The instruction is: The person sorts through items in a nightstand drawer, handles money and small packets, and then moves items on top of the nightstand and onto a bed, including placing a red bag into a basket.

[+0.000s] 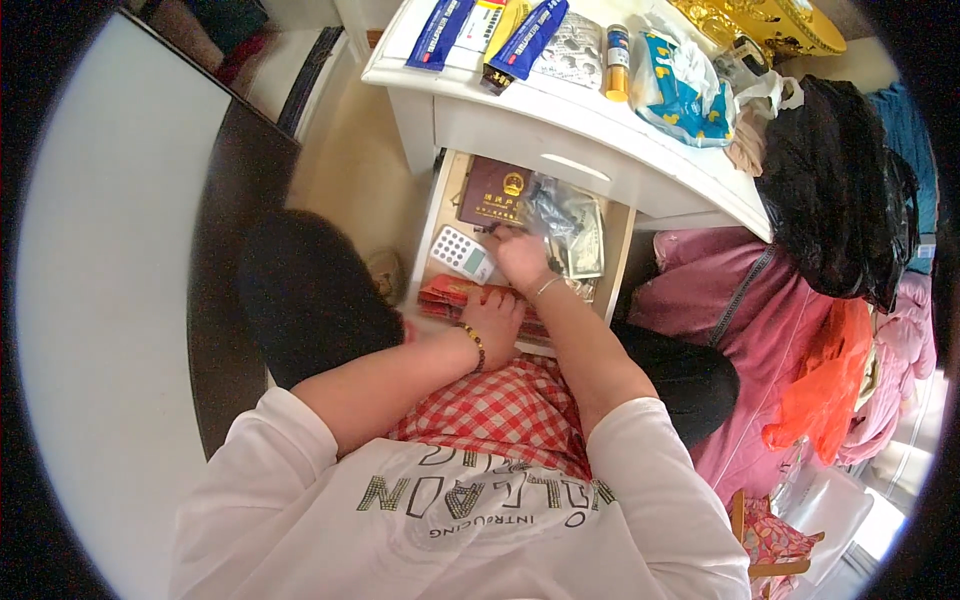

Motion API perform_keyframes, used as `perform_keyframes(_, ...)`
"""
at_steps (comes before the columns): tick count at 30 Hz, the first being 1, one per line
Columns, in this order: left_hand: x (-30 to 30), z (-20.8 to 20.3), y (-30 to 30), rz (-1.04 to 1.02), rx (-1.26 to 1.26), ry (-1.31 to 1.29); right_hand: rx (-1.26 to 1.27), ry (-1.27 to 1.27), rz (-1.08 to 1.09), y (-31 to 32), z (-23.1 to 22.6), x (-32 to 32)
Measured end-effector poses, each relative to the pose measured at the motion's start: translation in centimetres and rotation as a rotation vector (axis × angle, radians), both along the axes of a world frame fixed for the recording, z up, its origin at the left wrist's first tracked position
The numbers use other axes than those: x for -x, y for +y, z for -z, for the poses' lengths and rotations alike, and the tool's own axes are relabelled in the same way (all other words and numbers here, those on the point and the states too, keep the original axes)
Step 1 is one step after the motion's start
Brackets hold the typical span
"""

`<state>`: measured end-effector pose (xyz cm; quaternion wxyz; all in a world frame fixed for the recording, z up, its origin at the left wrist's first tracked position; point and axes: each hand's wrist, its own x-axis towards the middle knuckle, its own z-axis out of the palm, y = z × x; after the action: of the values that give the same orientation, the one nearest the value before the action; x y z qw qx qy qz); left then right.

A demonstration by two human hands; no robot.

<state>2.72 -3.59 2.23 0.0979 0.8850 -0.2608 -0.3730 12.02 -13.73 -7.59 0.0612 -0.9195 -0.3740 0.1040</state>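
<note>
The person sits before a white table (400, 62) with its drawer (622, 255) pulled open toward the lap, both hands at work inside it. The left hand (494, 318) lies palm down near the drawer's front, its fingers slightly bent and a little apart over a stack of red envelopes (447, 291); whether it grips them or merely rests there cannot be told, since the thumb is hidden. The right hand (524, 260), a thin bracelet (548, 284) at its wrist, reaches farther in, its fingers curled and pointing left just below a maroon booklet (490, 190); what they hold, if anything, cannot be made out (the hand is somewhat blurred). Between the envelopes and the booklet, toward the drawer's left side, a white calculator (458, 251) with round buttons lies tilted, and beyond the right hand a crumpled clear plastic bag (560, 216) takes up the right side. On the table above stand or lie blue packets (438, 38), an orange-yellow bottle (617, 72) and a blue-and-white plastic bag (680, 95), with a black plastic bag (830, 180) hanging at the right.
</note>
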Motion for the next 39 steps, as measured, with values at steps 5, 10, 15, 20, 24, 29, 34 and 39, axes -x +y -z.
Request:
perform_keyframes(5, 0.0, 0.0, 0.3, 0.013, -0.018, 0.013, 0.102, -0.010, -0.028, 1.5, -1.8, -0.1)
perform_keyframes(10, 0.1, 0.0, 0.0, 0.023, 0.003, -0.017, 0.334, 0.022, -0.151, 1.4, -2.0, -1.0)
perform_keyframes(15, -0.4, -0.2, -0.1, -0.012, 0.037, 0.090, -0.381, 0.042, 0.498, -1.0, -6.4, -0.1)
perform_keyframes(20, -0.2, -0.5, 1.1, -0.047, 0.020, 0.090, -0.649, -0.443, 0.756, -6.8, -25.2, 0.4)
perform_keyframes(24, -0.6, -0.7, 0.5, -0.021, 0.039, 0.110, -1.012, -1.013, 0.712, -13.9, -38.6, -1.1)
perform_keyframes(29, -0.4, -0.6, 0.7, -0.019, 0.019, 0.076, -0.825, -1.141, 0.748, -15.4, -36.9, -1.4)
perform_keyframes(34, -0.1, -0.4, 1.1, -0.022, 0.024, 0.079, -0.378, -0.155, 0.576, -6.0, -22.4, 2.4)
perform_keyframes(39, -0.4, -0.2, 0.3, -0.002, 0.007, 0.051, -0.258, 0.207, 0.376, -4.0, -5.0, 3.9)
